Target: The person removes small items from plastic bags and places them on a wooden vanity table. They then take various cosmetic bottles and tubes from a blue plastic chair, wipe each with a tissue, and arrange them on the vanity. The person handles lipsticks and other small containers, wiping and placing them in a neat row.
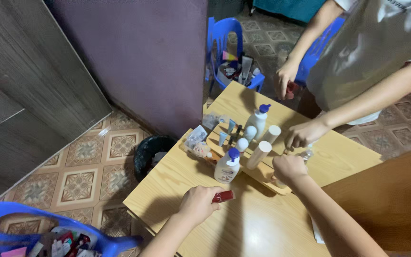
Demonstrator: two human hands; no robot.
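The left hand (198, 203) is curled around a small red tube (222, 197) with pale letters on it, low over the wooden surface (243, 228). A bit farther, the right hand (288, 169) is closed into a fist at the edge of a wooden tray (262, 175), but I cannot tell what it pinches. In the tray stand a white pump bottle (227, 165) with a blue top and other white bottles, and another person's hand (303, 134) reaches in from the far side.
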